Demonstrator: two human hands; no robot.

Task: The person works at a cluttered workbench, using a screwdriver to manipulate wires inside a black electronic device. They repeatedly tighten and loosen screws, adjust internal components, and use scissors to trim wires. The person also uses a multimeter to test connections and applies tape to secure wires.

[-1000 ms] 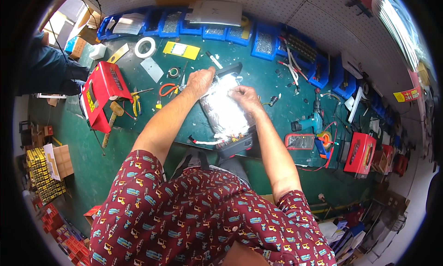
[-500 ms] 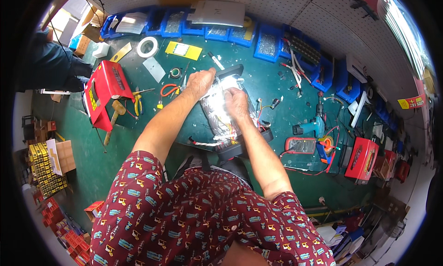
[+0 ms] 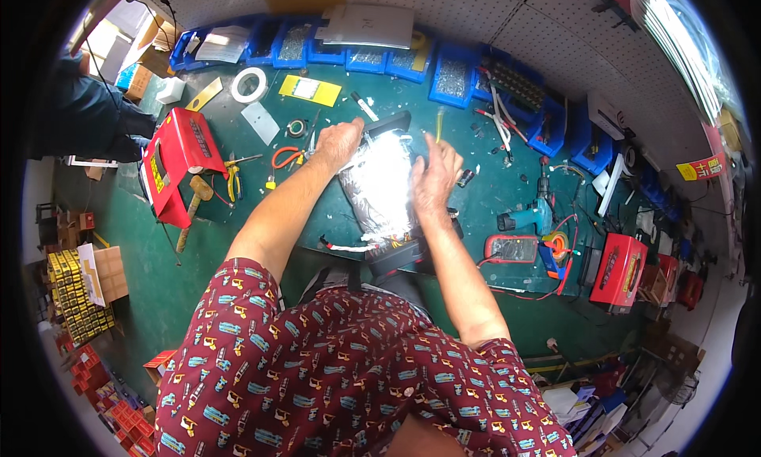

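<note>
In front of me lies a silvery box-shaped device (image 3: 365,199), its top washed out by glare. Dark end pieces cap it, the far end piece (image 3: 387,125) and the near end piece (image 3: 395,256), with loose wires by the near one. My left hand (image 3: 341,144) is closed at the device's far left corner; what its fingers grip is hidden. Beside the right edge, my right hand (image 3: 436,175) is closed around a slim yellow tool (image 3: 440,124) that points up and away. The tool's exact kind is too small to tell.
Blue bins (image 3: 453,76) of small parts line the back. A cordless drill (image 3: 529,215), a multimeter (image 3: 510,249) and a red case (image 3: 620,271) stand to the right. Leftward are orange-handled scissors (image 3: 285,157), pliers (image 3: 232,179), a mallet (image 3: 198,191), a red cover (image 3: 181,156) and another person (image 3: 91,108).
My right hand has moved right, off the top of the device to its right side, and the slim yellow tool now shows in it. My left hand stays at the far corner.
</note>
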